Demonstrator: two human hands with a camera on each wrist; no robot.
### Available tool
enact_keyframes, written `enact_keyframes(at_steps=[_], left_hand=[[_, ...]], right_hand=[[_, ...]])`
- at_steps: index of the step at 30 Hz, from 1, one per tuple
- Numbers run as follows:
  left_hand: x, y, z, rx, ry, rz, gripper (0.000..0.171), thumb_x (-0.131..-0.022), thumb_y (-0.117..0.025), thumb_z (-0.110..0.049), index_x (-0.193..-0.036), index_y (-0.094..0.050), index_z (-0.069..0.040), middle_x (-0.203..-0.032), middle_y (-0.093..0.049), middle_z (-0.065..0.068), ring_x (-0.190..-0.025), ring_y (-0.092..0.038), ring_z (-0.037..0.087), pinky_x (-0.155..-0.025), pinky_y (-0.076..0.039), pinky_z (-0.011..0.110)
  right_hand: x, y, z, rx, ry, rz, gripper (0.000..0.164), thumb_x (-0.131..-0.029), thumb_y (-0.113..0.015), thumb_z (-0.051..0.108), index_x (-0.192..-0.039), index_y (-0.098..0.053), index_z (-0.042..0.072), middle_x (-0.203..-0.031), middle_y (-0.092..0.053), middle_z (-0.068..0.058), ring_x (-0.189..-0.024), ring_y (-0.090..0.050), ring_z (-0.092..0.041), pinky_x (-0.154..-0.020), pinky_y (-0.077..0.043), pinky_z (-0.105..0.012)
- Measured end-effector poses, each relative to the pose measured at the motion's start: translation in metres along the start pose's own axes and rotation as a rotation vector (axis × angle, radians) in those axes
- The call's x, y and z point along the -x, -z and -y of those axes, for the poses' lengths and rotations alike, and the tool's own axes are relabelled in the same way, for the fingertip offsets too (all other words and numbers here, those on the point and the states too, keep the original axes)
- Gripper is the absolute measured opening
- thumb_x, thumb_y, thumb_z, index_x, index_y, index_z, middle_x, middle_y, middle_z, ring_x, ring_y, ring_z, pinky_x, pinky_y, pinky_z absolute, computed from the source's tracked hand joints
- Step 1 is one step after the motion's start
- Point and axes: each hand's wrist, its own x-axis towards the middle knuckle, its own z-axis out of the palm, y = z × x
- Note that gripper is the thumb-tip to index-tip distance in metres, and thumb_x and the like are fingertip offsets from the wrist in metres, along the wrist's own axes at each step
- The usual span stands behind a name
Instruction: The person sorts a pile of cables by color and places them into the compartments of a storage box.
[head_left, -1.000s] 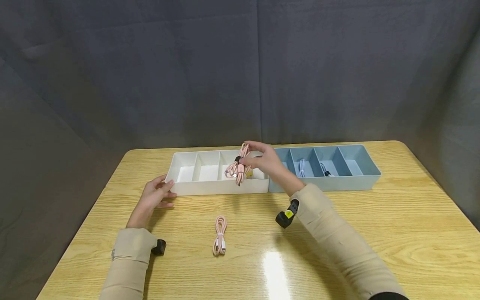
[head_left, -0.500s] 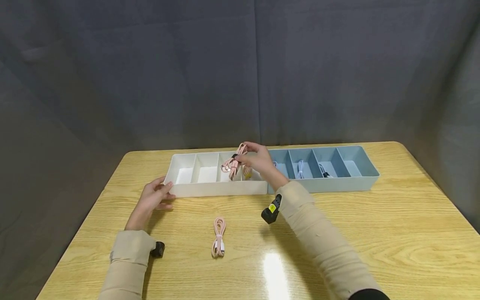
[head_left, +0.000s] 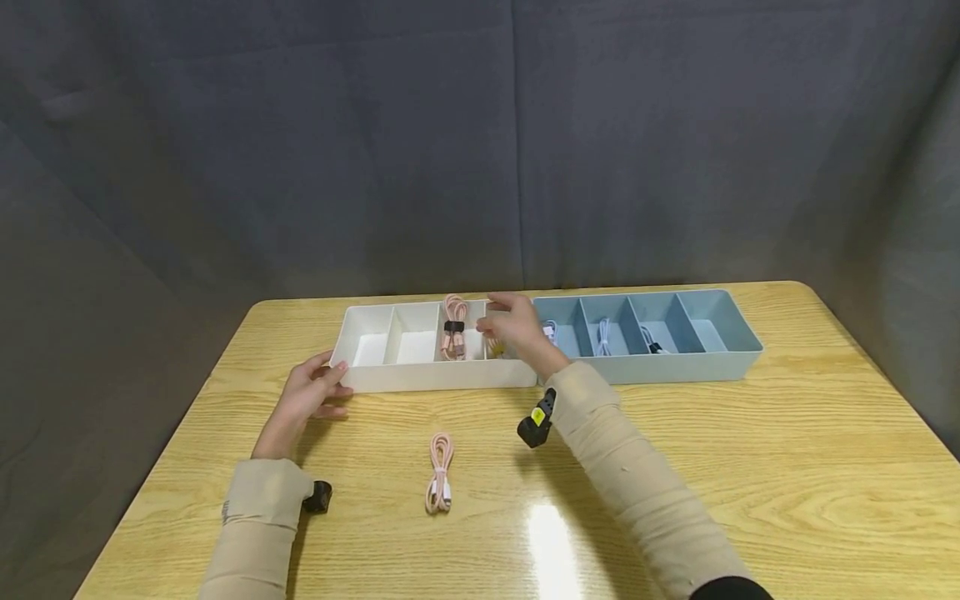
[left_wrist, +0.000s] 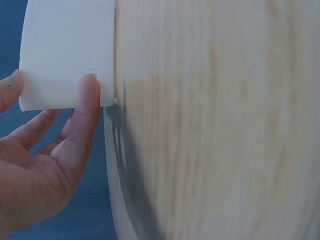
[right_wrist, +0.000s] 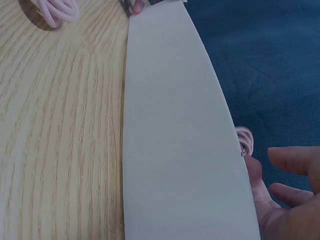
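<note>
A pink charging cable (head_left: 454, 327) bound with a black strap stands in the third compartment of the white divided box (head_left: 435, 379), its loop reaching above the back rim. My right hand (head_left: 516, 327) is just right of it, thumb and fingers apart over the fourth compartment, holding nothing. Partly hidden under that hand is a cable with a yellow part (head_left: 495, 348). My left hand (head_left: 309, 390) rests against the box's left front corner, fingers spread and relaxed. In the left wrist view, fingertips touch the white wall (left_wrist: 70, 50).
A second pink cable (head_left: 439, 473), tied in a loop, lies on the wooden table (head_left: 360, 517) in front of the box. A blue divided box (head_left: 675, 367) adjoins the white one, with bundled cables (head_left: 603, 337) in several compartments. A dark curtain (head_left: 390, 150) hangs behind.
The strapped pink cable has gone from my right hand's pinch into the third compartment. My right hand has let go and moved slightly right of it. The left hand stays put.
</note>
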Motion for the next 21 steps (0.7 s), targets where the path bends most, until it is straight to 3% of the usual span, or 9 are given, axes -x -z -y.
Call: enact_keyframes(at_steps=[8,15,21], left_hand=[[0.006,-0.001,-0.012,-0.014,0.023,0.018,0.059,-0.096,-0.047,-0.028,-0.143,-0.022,-0.002,-0.114,-0.043,0.020,-0.088,-0.059,0.024,-0.068,-0.057,0.037],[0.006,-0.001,-0.011,-0.015,0.011,0.013,0.060,-0.095,-0.048,-0.029,-0.143,-0.023,-0.001,-0.113,-0.043,0.020,-0.086,-0.060,0.022,-0.068,-0.057,0.037],[0.002,0.000,-0.004,-0.007,0.009,0.012,0.067,-0.092,-0.051,-0.039,-0.142,-0.026,-0.003,-0.112,-0.046,0.015,-0.082,-0.061,0.016,-0.068,-0.057,0.035]], right_hand=[[0.005,0.003,-0.001,0.005,-0.019,0.025,0.051,-0.084,-0.062,0.002,-0.132,-0.046,0.004,-0.126,-0.050,-0.014,-0.086,-0.061,-0.021,-0.076,-0.055,-0.029],[0.007,0.006,0.000,0.013,-0.023,0.034,0.050,-0.085,-0.061,0.004,-0.132,-0.045,0.001,-0.126,-0.049,-0.014,-0.093,-0.060,-0.024,-0.081,-0.053,-0.031],[-0.002,0.002,0.000,0.005,0.006,0.002,0.048,-0.085,-0.063,0.008,-0.130,-0.048,0.001,-0.121,-0.051,-0.014,-0.086,-0.061,-0.023,-0.074,-0.055,-0.030]])
